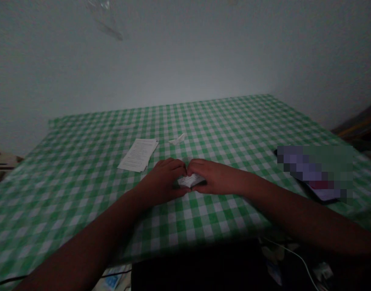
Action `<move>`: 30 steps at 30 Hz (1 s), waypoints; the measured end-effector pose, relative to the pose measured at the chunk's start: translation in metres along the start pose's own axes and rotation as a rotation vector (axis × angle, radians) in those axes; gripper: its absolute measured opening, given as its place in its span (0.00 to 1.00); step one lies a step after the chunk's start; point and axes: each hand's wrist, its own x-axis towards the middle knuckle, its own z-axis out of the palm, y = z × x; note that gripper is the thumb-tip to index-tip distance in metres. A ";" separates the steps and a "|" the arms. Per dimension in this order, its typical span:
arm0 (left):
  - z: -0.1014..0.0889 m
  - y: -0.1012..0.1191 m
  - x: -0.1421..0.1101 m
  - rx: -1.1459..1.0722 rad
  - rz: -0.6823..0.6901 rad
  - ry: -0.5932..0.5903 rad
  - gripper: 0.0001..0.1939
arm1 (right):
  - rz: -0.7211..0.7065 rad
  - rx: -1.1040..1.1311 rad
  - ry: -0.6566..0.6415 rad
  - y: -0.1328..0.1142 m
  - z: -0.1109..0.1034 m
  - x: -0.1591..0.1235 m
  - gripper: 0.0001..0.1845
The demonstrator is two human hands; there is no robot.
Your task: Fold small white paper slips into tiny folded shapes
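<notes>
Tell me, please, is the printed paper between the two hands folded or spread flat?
Folded: the printed paper between the left hand and right hand shows slanted edges meeting at a point.

Matt printed paper sheets (137, 155) on checked cloth (221, 129).

"Where's the camera riding?"

"On the head, close to the bench (221, 125), and it's facing forward and down over the left hand (164, 182) and right hand (214, 176), toward the wall (173, 60)."
</notes>
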 end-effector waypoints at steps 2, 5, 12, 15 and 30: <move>0.000 0.002 0.000 0.016 -0.002 -0.001 0.17 | -0.011 -0.020 0.005 0.000 0.001 0.000 0.15; 0.000 0.005 -0.001 0.025 0.001 0.008 0.19 | -0.022 -0.058 0.016 -0.001 0.002 0.001 0.14; 0.000 0.002 -0.001 0.053 0.028 0.009 0.15 | -0.022 -0.139 0.006 -0.005 0.003 0.002 0.11; -0.002 0.002 -0.002 0.056 0.044 0.003 0.12 | -0.025 -0.148 0.004 -0.006 0.003 0.004 0.06; 0.009 -0.014 0.000 -0.135 0.038 0.139 0.06 | 0.027 -0.213 0.081 0.017 0.003 0.004 0.12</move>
